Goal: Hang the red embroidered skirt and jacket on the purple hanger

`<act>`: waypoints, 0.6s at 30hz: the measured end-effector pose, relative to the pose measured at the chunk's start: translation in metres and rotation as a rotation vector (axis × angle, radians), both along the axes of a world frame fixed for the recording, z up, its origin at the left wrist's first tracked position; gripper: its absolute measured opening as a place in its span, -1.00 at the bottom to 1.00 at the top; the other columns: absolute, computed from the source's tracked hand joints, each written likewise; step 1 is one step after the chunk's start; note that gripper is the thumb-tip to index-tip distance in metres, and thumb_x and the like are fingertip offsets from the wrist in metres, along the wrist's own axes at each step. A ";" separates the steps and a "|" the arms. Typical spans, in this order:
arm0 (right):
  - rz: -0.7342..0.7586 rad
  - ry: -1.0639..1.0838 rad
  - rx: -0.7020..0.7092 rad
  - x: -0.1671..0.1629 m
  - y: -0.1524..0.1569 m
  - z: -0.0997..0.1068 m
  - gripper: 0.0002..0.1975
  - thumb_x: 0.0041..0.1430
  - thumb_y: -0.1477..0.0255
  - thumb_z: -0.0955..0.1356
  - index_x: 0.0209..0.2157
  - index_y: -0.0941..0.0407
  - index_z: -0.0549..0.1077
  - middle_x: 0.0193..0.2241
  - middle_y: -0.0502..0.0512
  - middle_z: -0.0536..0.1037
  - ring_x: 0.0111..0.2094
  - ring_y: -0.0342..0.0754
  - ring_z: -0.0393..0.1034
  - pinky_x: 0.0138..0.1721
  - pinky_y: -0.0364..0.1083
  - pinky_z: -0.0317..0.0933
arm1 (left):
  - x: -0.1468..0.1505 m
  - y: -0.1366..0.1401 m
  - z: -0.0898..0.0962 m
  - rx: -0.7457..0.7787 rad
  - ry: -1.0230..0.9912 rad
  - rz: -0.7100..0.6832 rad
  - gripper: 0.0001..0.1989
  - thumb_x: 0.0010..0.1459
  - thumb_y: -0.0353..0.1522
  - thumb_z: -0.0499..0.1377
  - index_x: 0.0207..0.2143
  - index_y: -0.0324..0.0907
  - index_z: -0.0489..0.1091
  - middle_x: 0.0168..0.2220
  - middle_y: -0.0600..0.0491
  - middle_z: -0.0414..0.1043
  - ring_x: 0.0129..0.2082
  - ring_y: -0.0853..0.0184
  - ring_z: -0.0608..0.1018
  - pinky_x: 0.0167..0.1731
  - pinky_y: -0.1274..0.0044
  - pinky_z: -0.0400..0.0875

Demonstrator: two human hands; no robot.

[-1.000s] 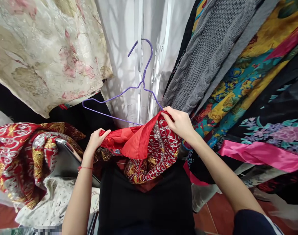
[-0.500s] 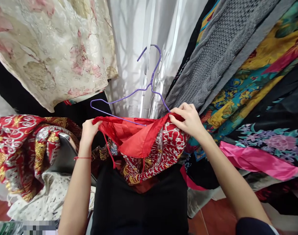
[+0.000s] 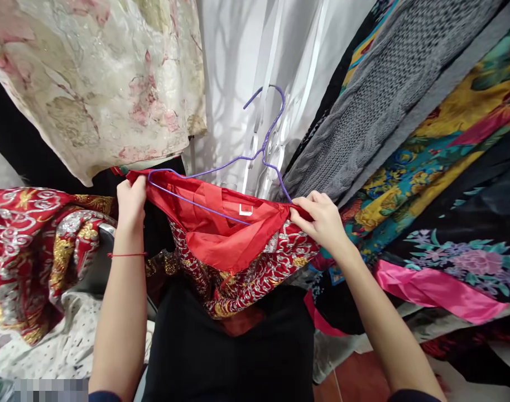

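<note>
Between my two hands a red garment [image 3: 234,251] with silver and gold patterning is stretched by its top edge. Its plain red lining and a small white label [image 3: 245,210] face up. My left hand [image 3: 131,198] pinches the left end of that edge. At the other end, my right hand [image 3: 317,220] grips the cloth by the hanger's right shoulder. A purple hanger [image 3: 238,161] sits in the garment's opening; its left end lies inside the cloth near my left fingers, and its right end is hidden at my right hand. The hook points up.
A cream floral cloth [image 3: 112,84] hangs at upper left. Grey knitwear [image 3: 389,95] and colourful floral garments [image 3: 431,162] hang on the right. Another red and gold garment [image 3: 33,240] drapes at the left, above a spotted white cloth [image 3: 49,335]. A white curtain [image 3: 227,72] hangs behind.
My left hand has moved left and up, pulling the garment's opening wider. The hanger's left end now lies within the opening, and the label has come into view.
</note>
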State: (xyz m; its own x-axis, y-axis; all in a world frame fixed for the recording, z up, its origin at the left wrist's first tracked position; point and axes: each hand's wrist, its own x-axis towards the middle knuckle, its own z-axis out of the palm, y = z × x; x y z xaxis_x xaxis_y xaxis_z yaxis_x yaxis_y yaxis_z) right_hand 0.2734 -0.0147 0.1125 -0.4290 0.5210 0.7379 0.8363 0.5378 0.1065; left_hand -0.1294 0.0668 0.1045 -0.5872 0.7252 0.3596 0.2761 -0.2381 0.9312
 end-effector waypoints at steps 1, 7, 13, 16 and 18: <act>-0.004 -0.006 0.012 0.001 0.000 0.000 -0.84 0.29 0.42 0.27 -0.35 0.07 0.47 -0.56 0.01 0.31 -0.42 -0.02 0.23 -0.33 -0.04 0.11 | 0.004 0.000 0.001 -0.005 -0.075 -0.013 -0.84 0.08 -0.44 0.08 -0.55 -0.16 0.21 -0.59 0.15 0.10 -0.52 0.39 0.26 -0.38 0.50 0.27; -0.031 0.019 0.011 0.004 0.000 -0.007 -0.83 0.32 0.41 0.25 -0.28 0.08 0.48 -0.53 0.04 0.39 -0.40 0.00 0.23 -0.31 0.00 0.11 | 0.027 -0.023 0.013 -0.043 0.433 0.376 -0.78 0.13 -0.28 0.18 -0.48 -0.13 0.22 -0.55 0.11 0.16 -0.35 0.20 0.44 -0.10 0.31 0.34; -0.021 0.177 0.021 0.001 -0.005 -0.015 -0.75 0.39 0.34 0.21 -0.20 0.08 0.51 -0.53 0.06 0.41 -0.42 0.00 0.24 -0.32 0.01 0.12 | 0.059 -0.041 0.014 0.003 0.484 0.243 -0.78 0.06 -0.45 0.21 -0.21 -0.16 0.27 -0.49 0.08 0.25 -0.34 0.10 0.52 -0.12 0.30 0.38; -0.022 0.362 0.107 0.004 -0.001 -0.017 -0.73 0.41 0.33 0.19 -0.21 0.08 0.50 -0.45 0.10 0.46 -0.39 0.01 0.29 -0.28 0.00 0.17 | 0.083 -0.053 0.010 0.084 0.447 0.144 -0.79 0.09 -0.47 0.17 -0.21 -0.16 0.24 -0.47 0.11 0.27 -0.43 0.21 0.50 -0.23 0.42 0.37; -0.033 0.452 0.221 0.009 0.004 -0.018 -0.73 0.41 0.33 0.19 -0.21 0.09 0.48 -0.40 0.11 0.48 -0.37 0.01 0.32 -0.27 0.00 0.19 | 0.097 -0.064 0.007 0.140 0.411 0.095 -0.84 0.14 -0.43 0.16 -0.23 -0.14 0.23 -0.47 0.13 0.28 -0.50 0.30 0.46 -0.31 0.48 0.35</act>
State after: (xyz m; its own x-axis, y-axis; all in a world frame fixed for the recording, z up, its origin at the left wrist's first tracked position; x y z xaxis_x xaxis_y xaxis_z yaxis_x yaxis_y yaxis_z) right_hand 0.2829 -0.0106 0.0943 -0.0272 0.3394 0.9403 0.8414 0.5156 -0.1618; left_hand -0.0323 0.0024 0.1112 -0.4369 0.6029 0.6676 0.6432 -0.3094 0.7004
